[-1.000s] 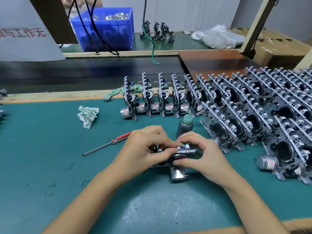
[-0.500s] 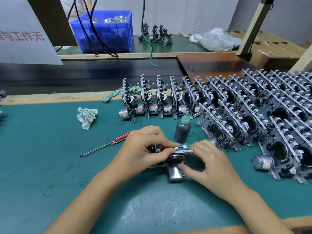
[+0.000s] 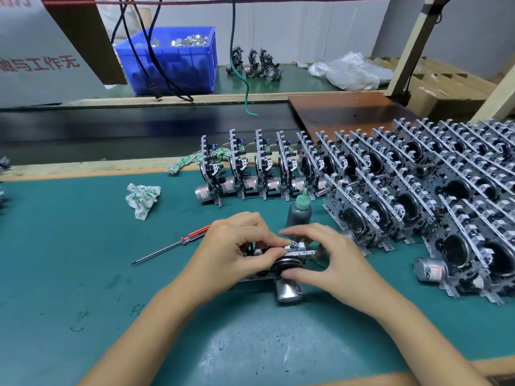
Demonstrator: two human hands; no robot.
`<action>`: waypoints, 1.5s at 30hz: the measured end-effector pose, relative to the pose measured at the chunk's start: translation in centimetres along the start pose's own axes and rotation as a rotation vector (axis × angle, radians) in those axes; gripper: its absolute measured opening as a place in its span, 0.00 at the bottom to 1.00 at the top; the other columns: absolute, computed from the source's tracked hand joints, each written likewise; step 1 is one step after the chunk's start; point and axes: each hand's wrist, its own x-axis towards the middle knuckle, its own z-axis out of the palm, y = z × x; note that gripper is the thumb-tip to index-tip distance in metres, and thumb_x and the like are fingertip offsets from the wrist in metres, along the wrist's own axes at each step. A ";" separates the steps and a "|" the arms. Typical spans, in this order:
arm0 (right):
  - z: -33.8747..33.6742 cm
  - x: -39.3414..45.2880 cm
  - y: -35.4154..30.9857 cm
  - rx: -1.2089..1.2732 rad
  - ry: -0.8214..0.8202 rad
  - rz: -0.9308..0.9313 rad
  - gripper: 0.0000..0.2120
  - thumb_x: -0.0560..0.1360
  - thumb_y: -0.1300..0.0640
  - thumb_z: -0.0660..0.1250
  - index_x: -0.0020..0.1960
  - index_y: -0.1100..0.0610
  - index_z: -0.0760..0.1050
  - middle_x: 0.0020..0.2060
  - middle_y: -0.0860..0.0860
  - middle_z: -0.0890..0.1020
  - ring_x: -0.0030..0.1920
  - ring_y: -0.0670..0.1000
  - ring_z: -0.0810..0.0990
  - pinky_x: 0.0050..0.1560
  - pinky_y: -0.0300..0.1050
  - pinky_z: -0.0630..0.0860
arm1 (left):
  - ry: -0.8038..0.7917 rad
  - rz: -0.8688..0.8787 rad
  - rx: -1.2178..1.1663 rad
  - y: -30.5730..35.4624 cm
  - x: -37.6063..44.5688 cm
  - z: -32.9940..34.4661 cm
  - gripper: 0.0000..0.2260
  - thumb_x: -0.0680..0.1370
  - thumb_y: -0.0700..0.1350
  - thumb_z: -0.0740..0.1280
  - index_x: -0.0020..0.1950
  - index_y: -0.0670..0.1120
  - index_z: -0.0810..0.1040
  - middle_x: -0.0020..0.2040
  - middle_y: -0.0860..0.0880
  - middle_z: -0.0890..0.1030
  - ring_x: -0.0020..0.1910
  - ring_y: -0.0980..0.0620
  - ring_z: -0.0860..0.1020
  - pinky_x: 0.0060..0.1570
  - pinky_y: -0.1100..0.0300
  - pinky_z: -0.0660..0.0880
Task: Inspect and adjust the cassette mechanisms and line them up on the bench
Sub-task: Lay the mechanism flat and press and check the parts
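Crumpled rag [image 3: 142,199] and red-handled screwdriver [image 3: 172,245] on green mat [image 3: 69,274]. Left hand [image 3: 231,246] grips cassette mechanism [image 3: 281,263] lying mid-mat; right hand [image 3: 337,263] pinches its right end, thumb underneath. Dark oil bottle [image 3: 299,211] just behind. Rows of upright cassette mechanisms [image 3: 390,196] fill right side.

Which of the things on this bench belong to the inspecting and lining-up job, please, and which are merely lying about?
Job in hand: cassette mechanism, gripped by the left hand and right hand; lined-up mechanisms.

Lying about: screwdriver, green-capped bottle, crumpled rag, blue bin, plastic bags.
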 end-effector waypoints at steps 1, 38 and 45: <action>0.4 0.1 -0.1 0.072 -0.003 0.005 0.20 0.64 0.49 0.77 0.54 0.41 0.77 0.47 0.39 0.78 0.52 0.42 0.76 0.53 0.36 0.70 | 0.000 -0.001 -0.001 0.0 0.0 0.0 0.05 0.70 0.41 0.73 0.45 0.46 0.86 0.34 0.53 0.77 0.35 0.62 0.73 0.36 0.67 0.69; -0.3 -2.2 0.7 -0.521 0.177 -0.210 0.21 0.71 0.37 0.61 0.39 0.54 0.78 0.37 0.44 0.77 0.43 0.49 0.74 0.45 0.45 0.72 | -0.004 0.042 0.015 0.0 0.0 -0.1 0.05 0.71 0.41 0.72 0.46 0.46 0.86 0.34 0.56 0.75 0.34 0.63 0.71 0.37 0.70 0.67; -1.2 -1.3 -0.8 -0.311 0.174 -0.167 0.14 0.70 0.34 0.59 0.44 0.44 0.69 0.36 0.40 0.73 0.39 0.42 0.72 0.40 0.36 0.68 | 0.005 0.061 0.175 0.9 -0.5 -0.8 0.08 0.73 0.48 0.71 0.50 0.49 0.85 0.37 0.52 0.76 0.37 0.61 0.71 0.39 0.66 0.67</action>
